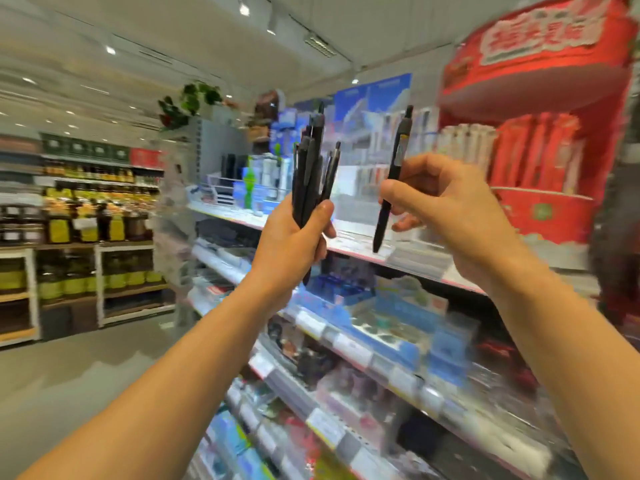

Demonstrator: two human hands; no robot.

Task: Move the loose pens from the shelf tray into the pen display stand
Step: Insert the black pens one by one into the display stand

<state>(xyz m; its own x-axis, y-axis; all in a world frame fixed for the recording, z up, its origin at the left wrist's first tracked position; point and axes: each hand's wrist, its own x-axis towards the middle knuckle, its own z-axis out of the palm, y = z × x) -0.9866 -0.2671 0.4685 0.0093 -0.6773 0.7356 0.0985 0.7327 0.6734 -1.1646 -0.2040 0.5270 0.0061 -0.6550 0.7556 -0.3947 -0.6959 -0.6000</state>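
Observation:
My left hand (294, 237) grips a bundle of several black pens (310, 168), held upright in front of the shelf. My right hand (446, 206) pinches a single black pen (393, 178) between thumb and fingers, its tip pointing down and its clip end up. The two hands are raised side by side, a short gap between them. Behind them on the top shelf stands a clear pen display stand (367, 181), blurred. The view is smeared by motion, so I cannot make out the shelf tray.
A red promotional display (540, 140) with red pen packs fills the right of the top shelf. Lower shelves (363, 348) carry blue stationery boxes and price tags. An aisle floor and bottle shelves (86, 220) lie to the left.

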